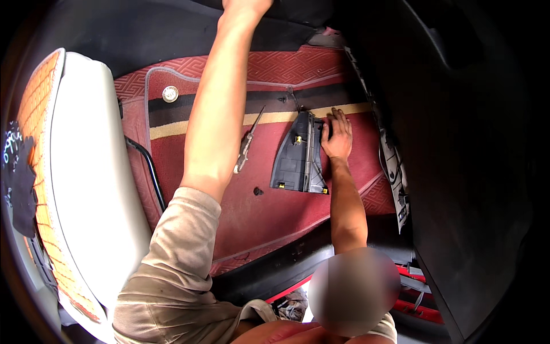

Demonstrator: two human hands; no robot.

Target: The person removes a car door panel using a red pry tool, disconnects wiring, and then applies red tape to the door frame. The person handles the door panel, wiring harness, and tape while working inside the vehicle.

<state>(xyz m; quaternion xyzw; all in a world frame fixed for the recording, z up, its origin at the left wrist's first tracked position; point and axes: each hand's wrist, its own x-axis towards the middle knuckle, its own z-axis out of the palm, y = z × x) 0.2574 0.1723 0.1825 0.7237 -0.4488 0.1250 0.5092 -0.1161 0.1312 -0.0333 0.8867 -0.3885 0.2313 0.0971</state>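
Note:
My right hand (338,136) lies flat on the red floor mat (229,223), fingers stretched out, just right of a dark grey plastic trim panel (292,155). The thumb is close against the panel's edge. Small yellow clips show on the panel. Left of it lies a screwdriver (246,150) with a thin metal shaft. My left arm stretches across the mat to the top edge, where my left hand (247,6) is mostly cut off; its fingers are hidden. Small dark pieces (258,191) lie on the mat.
A white car seat (91,172) with an orange quilted cover stands at left, a black bar (150,169) at its foot. A pale strip with openings (392,166) runs along the right side. The black door sill (275,266) crosses below. A round badge (170,94) sits on the mat.

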